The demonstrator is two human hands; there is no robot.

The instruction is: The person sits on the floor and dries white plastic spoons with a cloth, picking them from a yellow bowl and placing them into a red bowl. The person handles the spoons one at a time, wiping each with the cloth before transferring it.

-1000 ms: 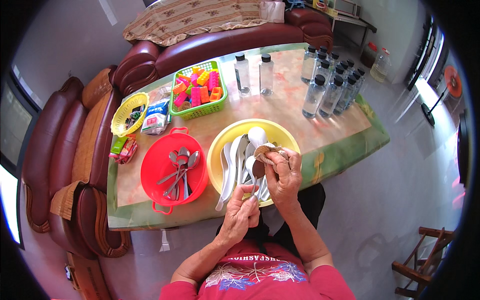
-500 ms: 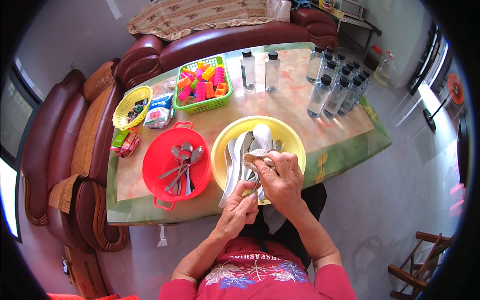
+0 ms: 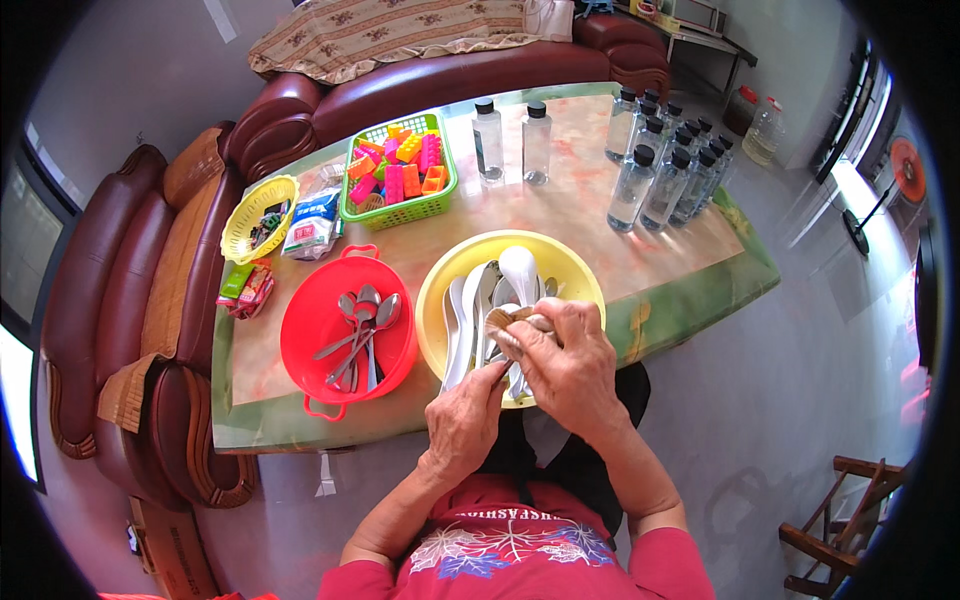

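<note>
Spoon (image 3: 505, 369) slants forward-right from left hand (image 3: 466, 412) into cloth (image 3: 507, 333) in right hand (image 3: 568, 362).

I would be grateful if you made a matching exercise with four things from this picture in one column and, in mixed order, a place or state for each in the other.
Things
1. Red basin
2. Yellow basin
3. Green basket
4. Striped cloth

Places and states
A. Filled with colourful toy blocks
B. Gripped by the right hand
C. Fitted with two loop handles, with metal spoons inside
D. Below the hands, with a large white spoon inside

Right pairs: 1-C, 2-D, 3-A, 4-B
</note>
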